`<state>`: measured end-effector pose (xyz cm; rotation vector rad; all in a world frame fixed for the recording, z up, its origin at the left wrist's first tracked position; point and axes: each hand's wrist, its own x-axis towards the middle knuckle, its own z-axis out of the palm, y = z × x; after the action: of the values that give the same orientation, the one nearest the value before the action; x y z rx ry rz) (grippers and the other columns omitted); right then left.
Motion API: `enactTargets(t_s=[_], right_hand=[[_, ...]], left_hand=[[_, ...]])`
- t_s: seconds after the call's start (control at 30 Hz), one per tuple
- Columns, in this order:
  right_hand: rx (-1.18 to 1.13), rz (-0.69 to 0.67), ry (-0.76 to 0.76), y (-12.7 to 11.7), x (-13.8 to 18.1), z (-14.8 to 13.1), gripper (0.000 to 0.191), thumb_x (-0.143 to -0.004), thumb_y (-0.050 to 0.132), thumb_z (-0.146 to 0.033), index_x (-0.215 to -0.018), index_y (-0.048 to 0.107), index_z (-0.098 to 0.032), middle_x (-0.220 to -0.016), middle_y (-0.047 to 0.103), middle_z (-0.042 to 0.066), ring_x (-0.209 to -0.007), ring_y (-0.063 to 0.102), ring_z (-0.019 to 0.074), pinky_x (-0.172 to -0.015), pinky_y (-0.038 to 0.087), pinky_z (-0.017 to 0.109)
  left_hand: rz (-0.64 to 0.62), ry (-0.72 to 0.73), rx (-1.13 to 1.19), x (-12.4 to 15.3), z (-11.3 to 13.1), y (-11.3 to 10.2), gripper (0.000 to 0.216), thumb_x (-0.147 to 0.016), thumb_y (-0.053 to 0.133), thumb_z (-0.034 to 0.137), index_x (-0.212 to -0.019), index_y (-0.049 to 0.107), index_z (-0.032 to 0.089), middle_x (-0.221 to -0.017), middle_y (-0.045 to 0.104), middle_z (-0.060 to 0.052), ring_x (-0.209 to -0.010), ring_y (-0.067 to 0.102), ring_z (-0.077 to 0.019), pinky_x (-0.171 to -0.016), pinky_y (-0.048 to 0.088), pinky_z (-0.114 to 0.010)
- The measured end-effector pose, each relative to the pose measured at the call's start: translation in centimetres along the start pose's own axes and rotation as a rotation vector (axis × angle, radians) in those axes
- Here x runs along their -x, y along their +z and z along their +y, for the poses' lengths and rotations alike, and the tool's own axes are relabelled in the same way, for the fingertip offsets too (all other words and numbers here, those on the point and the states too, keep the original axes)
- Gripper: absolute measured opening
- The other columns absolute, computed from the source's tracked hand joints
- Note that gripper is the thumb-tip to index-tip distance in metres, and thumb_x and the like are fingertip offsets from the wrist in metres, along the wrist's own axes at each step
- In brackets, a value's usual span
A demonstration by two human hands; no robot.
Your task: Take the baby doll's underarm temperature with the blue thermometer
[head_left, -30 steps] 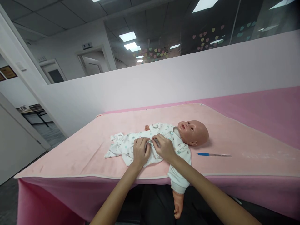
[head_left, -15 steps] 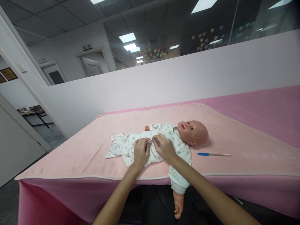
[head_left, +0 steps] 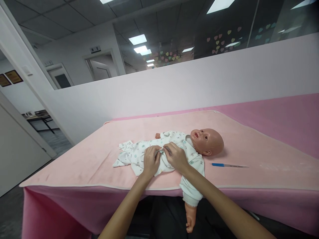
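Observation:
A baby doll (head_left: 206, 142) lies on its back on a light pink blanket (head_left: 99, 156), head to the right. It wears a white printed romper (head_left: 134, 154). My left hand (head_left: 150, 161) and my right hand (head_left: 175, 156) rest on the doll's belly, fingers curled and pinching the romper's front edges together at a small snap. One doll arm (head_left: 190, 212) hangs down over the near table edge.
A thermometer with a blue end (head_left: 229, 165) lies on the blanket right of the doll's head. The table is covered in darker pink cloth (head_left: 286, 116). A white partition wall (head_left: 174, 86) runs behind it. An open doorway is at the left.
Both hands stay on the romper's middle; the fingertips have drawn closer together on the snap. The view has shifted slightly.

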<state>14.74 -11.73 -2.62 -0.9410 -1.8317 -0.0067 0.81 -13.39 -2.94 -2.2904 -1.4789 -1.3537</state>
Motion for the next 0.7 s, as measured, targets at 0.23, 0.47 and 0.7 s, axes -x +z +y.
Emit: enactTargets(t_s=[0.23,0.47,0.7], right_hand=[[-0.008,0.004,0.000,0.04,0.05,0.06,0.015,-0.085,0.044,-0.018,-0.083,0.059,-0.020,-0.078,0.062,0.002,-0.066,0.057,0.0124,-0.057,0.040,0.022],[-0.015,0.013,-0.017,0.24,0.10,0.30,0.015,-0.083,0.045,-0.015,-0.082,0.059,-0.020,-0.078,0.062,0.001,-0.069,0.058,0.0123,-0.059,0.041,0.021],[-0.009,0.026,0.005,0.11,-0.01,0.25,0.014,-0.083,0.045,-0.017,-0.081,0.059,-0.020,-0.076,0.061,0.002,-0.068,0.058,0.0124,-0.058,0.041,0.022]], left_hand=[[-0.026,-0.015,0.002,-0.14,0.36,-0.25,0.010,-0.078,0.046,0.013,-0.083,0.050,0.021,-0.091,0.060,-0.001,-0.090,0.053,-0.0170,-0.082,0.038,-0.034],[-0.028,0.016,0.011,-0.23,0.83,-0.72,0.007,-0.071,0.048,0.015,-0.074,0.045,0.020,-0.086,0.057,-0.001,-0.086,0.052,-0.0175,-0.081,0.037,-0.034],[0.029,-0.003,0.039,0.10,0.63,-0.85,0.010,-0.072,0.047,0.021,-0.062,0.046,0.020,-0.081,0.058,-0.003,-0.080,0.052,-0.0188,-0.078,0.038,-0.036]])
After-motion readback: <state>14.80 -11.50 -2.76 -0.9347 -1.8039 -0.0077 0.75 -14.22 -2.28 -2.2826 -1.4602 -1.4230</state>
